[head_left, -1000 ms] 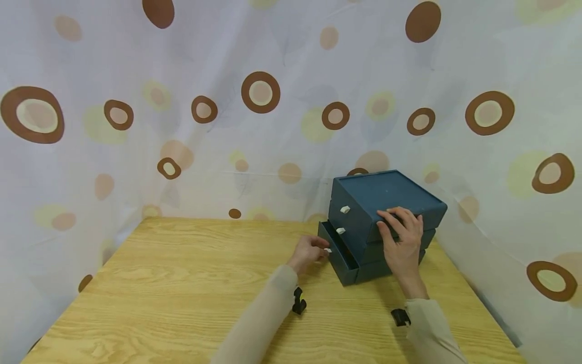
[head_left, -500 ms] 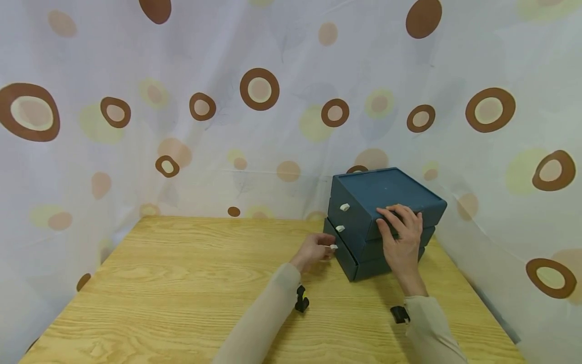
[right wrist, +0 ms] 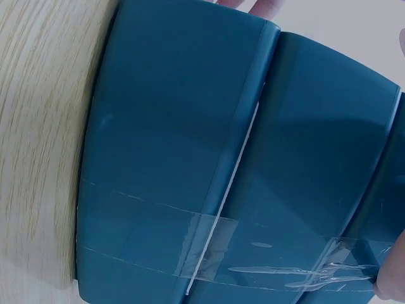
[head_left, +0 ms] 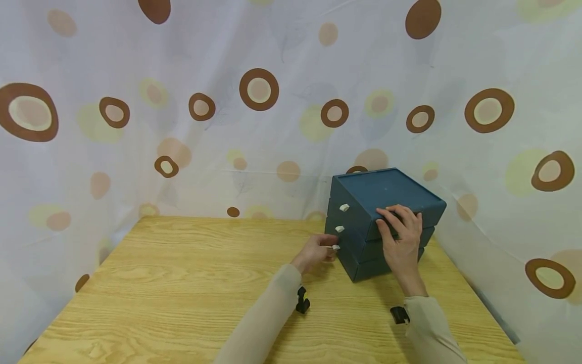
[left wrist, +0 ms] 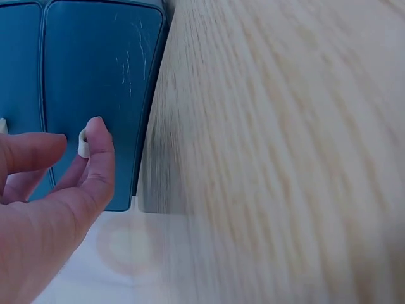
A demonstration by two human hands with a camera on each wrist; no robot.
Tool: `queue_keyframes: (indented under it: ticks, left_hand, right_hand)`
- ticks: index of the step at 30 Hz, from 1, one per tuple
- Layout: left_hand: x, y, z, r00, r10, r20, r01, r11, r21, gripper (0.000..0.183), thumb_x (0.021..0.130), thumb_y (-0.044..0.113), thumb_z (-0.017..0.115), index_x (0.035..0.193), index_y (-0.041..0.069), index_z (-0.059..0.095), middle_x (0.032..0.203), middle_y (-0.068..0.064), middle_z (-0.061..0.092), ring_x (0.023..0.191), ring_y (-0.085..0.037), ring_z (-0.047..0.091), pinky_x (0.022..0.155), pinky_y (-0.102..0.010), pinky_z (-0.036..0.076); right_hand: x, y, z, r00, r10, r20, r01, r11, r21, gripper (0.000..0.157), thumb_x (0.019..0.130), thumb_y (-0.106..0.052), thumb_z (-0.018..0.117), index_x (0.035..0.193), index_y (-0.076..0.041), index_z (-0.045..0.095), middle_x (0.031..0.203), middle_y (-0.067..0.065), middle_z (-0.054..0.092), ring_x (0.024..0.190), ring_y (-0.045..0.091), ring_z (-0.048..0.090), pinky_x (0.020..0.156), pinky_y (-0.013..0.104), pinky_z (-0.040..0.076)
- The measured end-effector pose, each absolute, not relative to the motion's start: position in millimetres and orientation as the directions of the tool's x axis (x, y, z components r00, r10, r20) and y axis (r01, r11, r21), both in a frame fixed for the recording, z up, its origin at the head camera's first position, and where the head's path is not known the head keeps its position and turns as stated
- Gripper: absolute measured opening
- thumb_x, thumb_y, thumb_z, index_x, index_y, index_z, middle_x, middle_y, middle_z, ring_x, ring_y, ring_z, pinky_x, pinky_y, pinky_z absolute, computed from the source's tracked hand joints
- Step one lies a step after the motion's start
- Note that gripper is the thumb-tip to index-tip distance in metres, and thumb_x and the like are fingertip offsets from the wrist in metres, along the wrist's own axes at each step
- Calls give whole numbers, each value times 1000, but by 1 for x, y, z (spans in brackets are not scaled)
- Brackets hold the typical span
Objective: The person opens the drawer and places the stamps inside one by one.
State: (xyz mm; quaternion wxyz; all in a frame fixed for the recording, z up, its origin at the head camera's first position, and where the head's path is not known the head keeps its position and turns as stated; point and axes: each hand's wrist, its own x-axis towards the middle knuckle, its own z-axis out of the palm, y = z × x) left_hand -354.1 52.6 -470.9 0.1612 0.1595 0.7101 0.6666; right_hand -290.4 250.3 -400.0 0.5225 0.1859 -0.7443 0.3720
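A dark blue three-drawer unit (head_left: 386, 187) stands at the table's right, its drawer fronts with small white knobs facing left. My left hand (head_left: 313, 253) is at the bottom drawer (left wrist: 104, 76), its fingers bent around the white knob (left wrist: 83, 144). One digit lies against the knob; another stands slightly apart from it in the left wrist view. The bottom drawer sits flush with the drawers above. My right hand (head_left: 403, 240) rests on the unit's upper near edge, fingertips on top and thumb on the side. Only a bit of it (right wrist: 392, 272) enters the right wrist view.
The wooden table (head_left: 182, 283) stretches left of the unit. A patterned curtain (head_left: 218, 141) hangs behind and at both sides. Transparent tape (right wrist: 209, 247) runs across the unit's side. Black camera mounts (head_left: 302, 301) sit at the wrists.
The bottom drawer has slid right into the unit, from partly pulled out to flush, with my left hand moving along at its knob. My right hand has stayed on the top edge.
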Motion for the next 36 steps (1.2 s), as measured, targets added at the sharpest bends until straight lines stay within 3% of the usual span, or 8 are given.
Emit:
queue_keyframes:
  ticks: [8, 15, 24, 31, 36]
  left_hand:
    - [-352, 49, -470, -880, 474, 14, 42, 50, 998, 43, 95, -4, 53, 137, 2, 55, 141, -15, 54, 118, -32, 61, 89, -39, 56]
    - [-355, 31, -466, -899, 438, 30, 62, 58, 996, 37, 101, 10, 52, 137, 5, 55, 138, -17, 55, 118, -28, 59, 94, -44, 54]
    - [-342, -17, -454, -927, 370, 65, 97, 70, 993, 36, 101, 14, 54, 134, 4, 57, 135, -17, 57, 123, -35, 56, 93, -43, 54]
    - [-334, -46, -444, -935, 327, 138, 171, 75, 982, 34, 101, 14, 54, 133, 4, 59, 132, -16, 61, 125, -38, 54, 93, -47, 53]
    - [-320, -58, -445, -927, 343, 154, 213, 140, 967, 34, 101, 15, 56, 133, 6, 60, 132, -15, 61, 121, -33, 58, 93, -49, 52]
  right_hand:
    - [-288, 251, -399, -376, 109, 920, -671, 653, -351, 23, 87, -8, 72, 110, -8, 75, 114, 19, 63, 120, 35, 50, 117, 64, 5]
    - [-289, 251, -397, -367, 108, 924, -677, 651, -345, 24, 86, -5, 73, 110, -8, 76, 116, 19, 64, 123, 36, 50, 117, 65, 5]
    - [-282, 239, -401, -433, 141, 890, -608, 684, -404, 26, 94, -18, 67, 116, -5, 72, 127, 20, 62, 136, 38, 43, 117, 65, 10]
    - [-278, 221, -399, -317, 65, 946, -644, 717, -265, 31, 86, -2, 71, 116, -7, 73, 122, 17, 68, 125, 37, 55, 115, 63, 21]
    - [-267, 200, -405, -246, -105, 963, -697, 709, -101, 23, 90, -9, 67, 111, -6, 75, 119, 17, 68, 119, 38, 58, 111, 62, 29]
